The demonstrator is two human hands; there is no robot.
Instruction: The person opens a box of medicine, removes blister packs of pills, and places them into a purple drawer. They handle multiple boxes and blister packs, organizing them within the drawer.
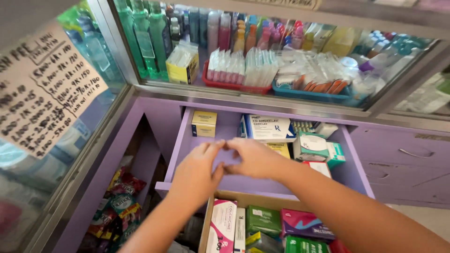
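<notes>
My left hand and my right hand hover over an open purple drawer, their fingertips meeting above its bare middle. Whether anything small is pinched between them is hidden. In the drawer lie a yellow box at the back left, a white box with a blue stripe, a blister pack, a white and green box and a teal box. A yellow box and a red and white box sit just past my right wrist.
Below, a cardboard-edged drawer holds a white and pink box, green and pink boxes. Above is a glass case with bottles, a red tray and a blue tray. A handwritten paper sign hangs left; snack packets lie lower left. Shut drawers are right.
</notes>
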